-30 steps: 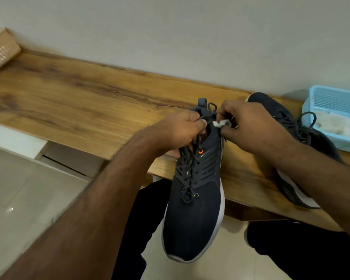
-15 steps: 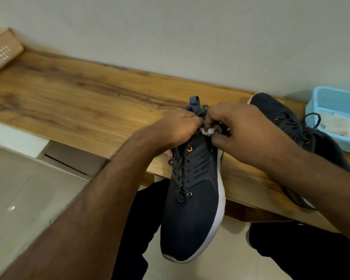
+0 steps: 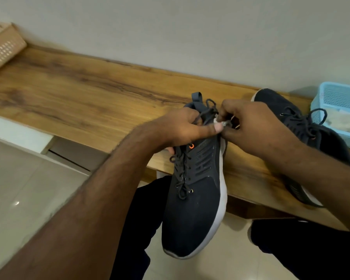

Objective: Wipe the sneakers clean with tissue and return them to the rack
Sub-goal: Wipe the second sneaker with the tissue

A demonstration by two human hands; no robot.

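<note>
A plain pale wall stands behind a long wooden shelf with dark grain. Below it, on the left, the floor has glossy light tiles, with a small reflection of light.

we see two bare arms with no sleeves on them. both arms have short dark hairs on top. the left hand has a short, clean thumbnail that looks pale and smooth. the right hand shows its knuckles and the back of the hand. we see no rings, no watch and no bands on the wrists. lower down, the person wears black trousers made of plain cloth, and both legs are covered by them. the cloth looks dark and has no pattern.
</note>
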